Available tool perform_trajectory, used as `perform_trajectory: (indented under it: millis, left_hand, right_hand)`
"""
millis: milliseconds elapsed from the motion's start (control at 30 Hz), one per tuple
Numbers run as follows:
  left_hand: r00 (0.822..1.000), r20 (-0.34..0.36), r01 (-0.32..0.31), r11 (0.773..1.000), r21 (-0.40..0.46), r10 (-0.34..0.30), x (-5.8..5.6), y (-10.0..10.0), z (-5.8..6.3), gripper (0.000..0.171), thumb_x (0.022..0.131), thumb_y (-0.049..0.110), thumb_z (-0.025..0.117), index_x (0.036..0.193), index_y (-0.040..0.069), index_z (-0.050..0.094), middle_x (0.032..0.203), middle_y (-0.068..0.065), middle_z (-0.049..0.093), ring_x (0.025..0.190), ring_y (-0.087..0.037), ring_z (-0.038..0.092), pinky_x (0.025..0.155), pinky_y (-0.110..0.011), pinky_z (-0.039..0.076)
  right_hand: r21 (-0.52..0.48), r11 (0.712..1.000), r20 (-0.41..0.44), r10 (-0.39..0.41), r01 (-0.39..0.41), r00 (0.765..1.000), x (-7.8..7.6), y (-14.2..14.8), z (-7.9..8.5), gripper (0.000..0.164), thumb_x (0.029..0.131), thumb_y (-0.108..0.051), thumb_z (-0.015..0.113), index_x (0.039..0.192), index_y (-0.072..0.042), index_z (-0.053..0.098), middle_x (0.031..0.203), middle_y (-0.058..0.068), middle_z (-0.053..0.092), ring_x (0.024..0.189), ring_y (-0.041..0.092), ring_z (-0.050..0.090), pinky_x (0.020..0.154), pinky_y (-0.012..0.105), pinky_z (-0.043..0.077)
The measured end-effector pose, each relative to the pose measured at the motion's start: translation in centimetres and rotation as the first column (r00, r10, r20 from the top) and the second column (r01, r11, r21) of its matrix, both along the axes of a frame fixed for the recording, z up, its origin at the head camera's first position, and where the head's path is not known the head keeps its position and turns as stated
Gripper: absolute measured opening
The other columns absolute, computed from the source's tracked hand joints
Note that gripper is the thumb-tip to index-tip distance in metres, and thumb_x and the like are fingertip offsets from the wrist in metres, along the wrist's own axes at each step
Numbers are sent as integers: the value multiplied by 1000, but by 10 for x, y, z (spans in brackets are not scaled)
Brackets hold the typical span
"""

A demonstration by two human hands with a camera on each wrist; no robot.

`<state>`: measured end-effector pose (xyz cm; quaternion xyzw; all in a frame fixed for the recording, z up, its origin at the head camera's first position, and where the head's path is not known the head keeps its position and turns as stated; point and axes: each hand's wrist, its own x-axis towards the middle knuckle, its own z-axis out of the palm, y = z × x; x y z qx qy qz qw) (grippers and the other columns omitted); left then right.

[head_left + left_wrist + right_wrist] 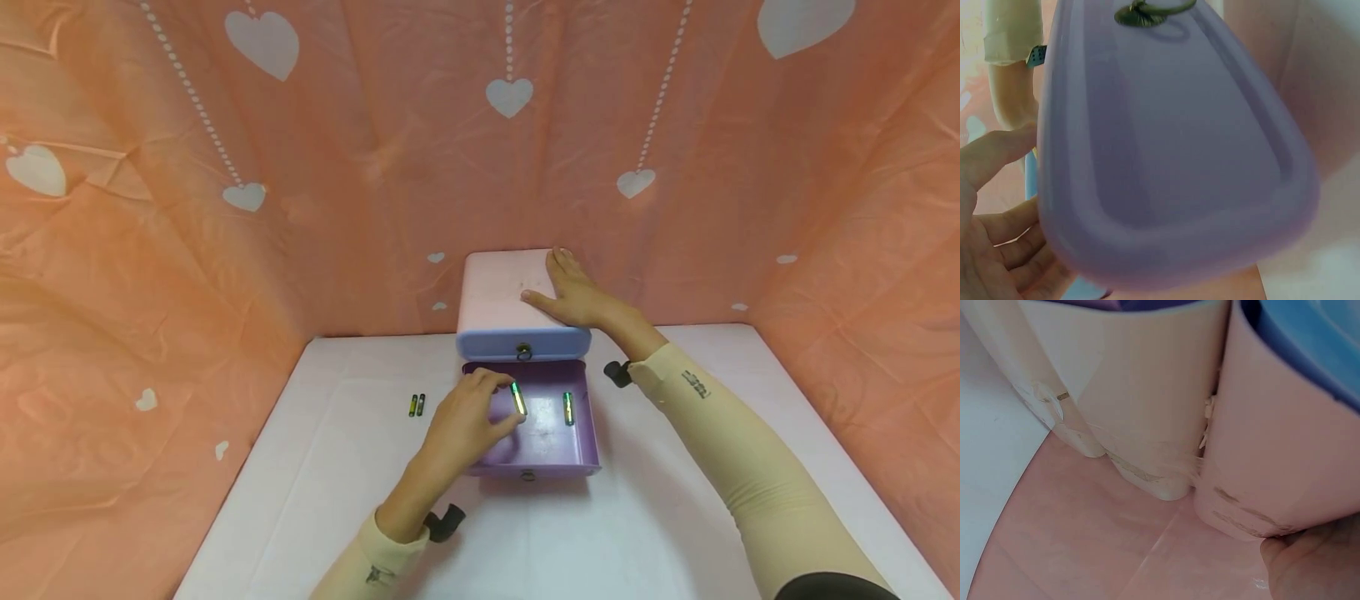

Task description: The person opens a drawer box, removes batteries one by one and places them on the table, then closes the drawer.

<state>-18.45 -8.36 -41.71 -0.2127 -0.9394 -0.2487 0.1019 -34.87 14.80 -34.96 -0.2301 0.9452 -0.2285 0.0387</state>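
Note:
My left hand (pixel 461 423) pinches a green and gold battery (pixel 518 398) between thumb and fingers, over the pulled-out purple drawer (pixel 555 454). Inside that drawer, toward the right wall, lies a second battery (pixel 568 408). The left wrist view is mostly filled by the purple drawer front (pixel 1179 137) with its ring pull (pixel 1141 15); it hides the held battery. With fingers spread, my right hand (pixel 572 296) rests on the top right of the pink drawer cabinet (pixel 498 287). In the right wrist view, part of that hand (pixel 1313 565) lies against the cabinet's pink casing (pixel 1279 444).
Two small batteries (pixel 417 406) lie side by side on the white table (pixel 352 467), left of the drawer. Above the purple drawer, a blue drawer front (pixel 491 343) with a ring pull is pushed in. A heart-printed pink curtain (pixel 420 167) stands close behind the cabinet.

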Motion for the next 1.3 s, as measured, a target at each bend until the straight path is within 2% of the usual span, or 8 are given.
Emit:
perform_trajectory:
  millis: [367,567,733,900,1067,1300]
  left_hand:
    - [999,-41,1,997,81,3,2,-25,3,53,89,28,91,131,6,68,133,-9,68,126,-32,65,104,-50,56]
    - [1000,6,-11,992,125,11,2,-41,3,52,90,28,90,132,8,68,130,-6,68,113,-24,66,93,-46,59]
    - [1000,20,-25,987,158,22,1,-55,2,53,89,26,90,134,9,68,127,-5,68,114,-24,66,95,-45,59]
    - [999,0,-38,986,164,38,-1,-68,-1,51,89,25,91,132,11,68,125,-4,69,115,-24,66,95,-46,58]
    - [999,-22,-28,988,149,32,-3,-79,-5,50,87,24,92,129,10,69,122,-4,69,110,-23,66,92,-44,59]
    - [1000,21,5,990,144,-8,-5,-98,-13,47,88,19,91,129,7,69,115,-2,67,98,-17,60,88,-41,56]
  right_hand:
    - [9,1000,-9,6,-6,1000,-4,1,-1,102,109,-60,45,166,7,-4,176,25,-13,164,36,-15,133,52,-3]
    - [9,1000,-11,6,-6,1000,-5,0,-2,102,109,-60,45,166,8,-4,176,26,-13,164,37,-15,133,52,-3]
    - [16,1000,-16,3,-3,1000,-5,1,-3,102,109,-61,45,166,8,-4,176,25,-14,164,36,-16,134,51,-3]
    - [9,1000,-8,1,-1,1000,-5,0,-3,102,109,-61,45,166,7,-5,176,25,-15,164,36,-16,133,52,-3]
    - [4,1000,-5,-2,2,1000,-5,0,-2,102,109,-60,45,166,7,-5,176,25,-15,164,36,-16,133,51,-3]
    - [2,1000,-2,-2,2,1000,-3,0,-2,102,109,-60,46,166,8,-5,176,25,-15,164,36,-16,134,51,-4]
